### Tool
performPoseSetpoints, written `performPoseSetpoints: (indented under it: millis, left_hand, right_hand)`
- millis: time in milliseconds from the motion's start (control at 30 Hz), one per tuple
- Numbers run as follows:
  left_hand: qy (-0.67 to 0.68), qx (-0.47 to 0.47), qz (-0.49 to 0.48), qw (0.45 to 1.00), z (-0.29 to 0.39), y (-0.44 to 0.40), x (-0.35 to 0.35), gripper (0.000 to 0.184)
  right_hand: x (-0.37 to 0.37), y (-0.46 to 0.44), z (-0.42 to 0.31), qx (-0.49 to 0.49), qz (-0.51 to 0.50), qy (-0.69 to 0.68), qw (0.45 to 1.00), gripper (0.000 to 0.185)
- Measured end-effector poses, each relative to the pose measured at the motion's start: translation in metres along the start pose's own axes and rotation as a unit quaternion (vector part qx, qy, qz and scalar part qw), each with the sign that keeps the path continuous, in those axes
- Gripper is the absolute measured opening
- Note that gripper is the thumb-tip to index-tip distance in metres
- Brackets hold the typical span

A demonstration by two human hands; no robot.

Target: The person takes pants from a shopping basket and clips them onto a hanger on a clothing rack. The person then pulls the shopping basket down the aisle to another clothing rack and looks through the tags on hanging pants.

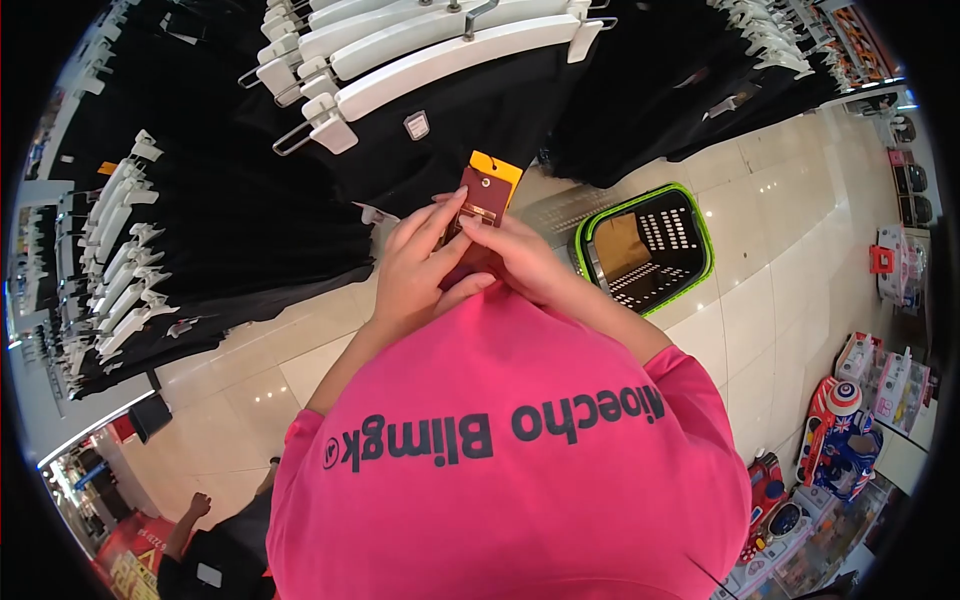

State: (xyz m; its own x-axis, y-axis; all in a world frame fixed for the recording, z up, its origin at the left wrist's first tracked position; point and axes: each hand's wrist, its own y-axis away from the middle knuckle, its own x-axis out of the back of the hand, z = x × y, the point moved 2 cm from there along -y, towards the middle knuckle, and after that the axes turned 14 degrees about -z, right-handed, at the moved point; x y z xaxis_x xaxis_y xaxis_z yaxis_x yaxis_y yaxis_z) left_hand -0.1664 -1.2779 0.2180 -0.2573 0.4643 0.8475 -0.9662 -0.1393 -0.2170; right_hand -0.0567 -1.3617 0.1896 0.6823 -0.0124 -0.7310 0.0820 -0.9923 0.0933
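A maroon hang tag (483,195) with a yellow card (507,171) behind it is held upright in front of my chest. My left hand (422,262) pinches its left side with bent fingers. From the right, my right hand (518,256) grips the lower part, thumb across the front. The fingertips of both hands nearly meet, and the tag's lower end is partly hidden by them. Just beyond hangs a black garment (385,160) on a white clip hanger (450,68), with a small pale label (416,125) near its top.
A black shopping basket with a green rim (712,245) is on the tiled floor (750,290) to the right. More black clothes (250,215) hang at left and upper right. Boxed toys (840,440) line the right side. Another person's hand (200,505) shows at lower left.
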Motion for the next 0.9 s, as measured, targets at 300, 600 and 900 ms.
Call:
performPoseSetpoints:
  millis: [300,600,900]
  left_hand:
    - [0.094,0.217,0.249,0.939,-0.052,0.039,0.001,0.048]
    - [0.152,0.306,0.219,0.914,-0.086,0.045,-0.026,0.05]
    - [0.318,0.371,0.117,0.865,-0.074,0.05,-0.016,0.022]
  right_hand:
    - [0.034,0.0,-0.011,-0.011,0.056,-0.009,0.998,0.032]
    - [0.076,0.016,-0.015,-0.041,0.148,0.178,0.972,0.025]
    - [0.118,-0.019,0.01,-0.036,0.155,0.367,0.916,0.03]
